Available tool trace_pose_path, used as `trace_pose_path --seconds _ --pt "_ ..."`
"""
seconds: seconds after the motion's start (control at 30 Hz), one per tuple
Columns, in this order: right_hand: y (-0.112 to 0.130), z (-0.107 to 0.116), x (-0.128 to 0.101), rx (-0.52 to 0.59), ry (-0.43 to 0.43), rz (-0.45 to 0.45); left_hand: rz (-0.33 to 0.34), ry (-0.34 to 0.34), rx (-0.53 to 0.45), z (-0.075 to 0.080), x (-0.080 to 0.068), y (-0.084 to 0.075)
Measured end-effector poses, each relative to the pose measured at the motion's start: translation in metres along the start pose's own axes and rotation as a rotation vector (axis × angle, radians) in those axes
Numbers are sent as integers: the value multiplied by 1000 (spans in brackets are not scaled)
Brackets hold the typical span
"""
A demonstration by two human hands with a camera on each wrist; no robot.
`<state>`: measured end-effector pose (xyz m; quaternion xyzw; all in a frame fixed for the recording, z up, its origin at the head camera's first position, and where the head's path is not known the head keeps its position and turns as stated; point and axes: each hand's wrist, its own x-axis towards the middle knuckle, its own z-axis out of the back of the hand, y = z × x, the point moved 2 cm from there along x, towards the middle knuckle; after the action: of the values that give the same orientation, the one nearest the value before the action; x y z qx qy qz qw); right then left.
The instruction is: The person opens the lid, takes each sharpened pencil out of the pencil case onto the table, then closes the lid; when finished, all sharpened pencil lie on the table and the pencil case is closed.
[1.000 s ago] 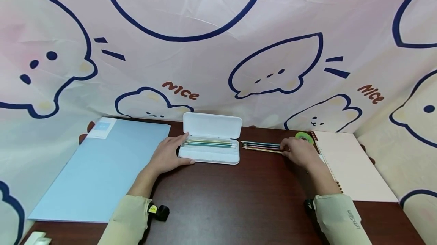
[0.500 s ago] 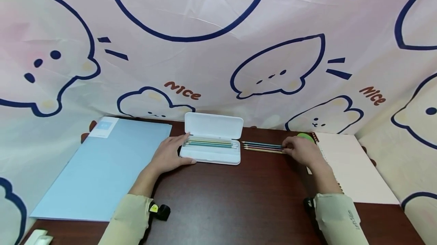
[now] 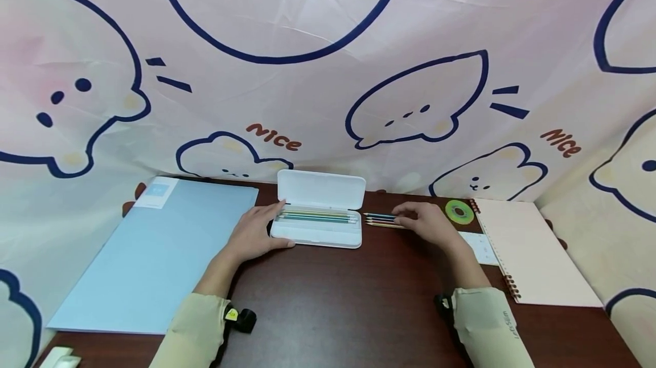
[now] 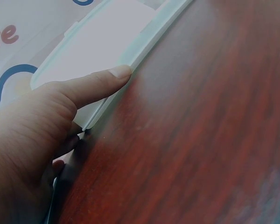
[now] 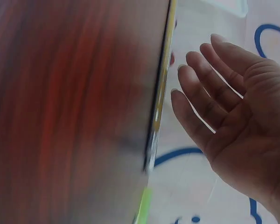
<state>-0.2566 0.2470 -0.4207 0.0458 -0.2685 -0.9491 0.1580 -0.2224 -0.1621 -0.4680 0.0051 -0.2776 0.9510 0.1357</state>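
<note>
Pencils [image 3: 378,219], right hand [image 3: 429,223] now nearer case [image 3: 318,236]

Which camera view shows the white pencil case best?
The head view: nearly the whole open pencil case shows, lid raised, pencils inside, the left hand at one end. The left wrist view cuts it off; the right wrist view shows only what looks like a corner.

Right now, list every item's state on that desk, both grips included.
Pencil case: open, lid raised.
Pencils in the case: side by side.
Loose pencils: lying outside the case.
Blue folder: lying flat.
Spiral notebook: lying flat.
Green tape roll: lying flat.
White card: lying flat.
White item at lower left: cut off, state unclear.
Left grip: holding the case's left end.
Right grip: fingers loosely bent over loose pencils, holding nothing.
</note>
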Motion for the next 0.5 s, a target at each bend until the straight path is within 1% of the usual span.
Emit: trace_pose_path --seconds 0.13,0.33,0.5 --pt "19 -10 9 40 24 14 -2 -2 -6 -1 0 -1" --pt "47 -26 25 47 65 46 -3 -1 -9 0 0 -2" --pt "68 -39 37 36 112 114 -2 -1 -5 1 0 -2"
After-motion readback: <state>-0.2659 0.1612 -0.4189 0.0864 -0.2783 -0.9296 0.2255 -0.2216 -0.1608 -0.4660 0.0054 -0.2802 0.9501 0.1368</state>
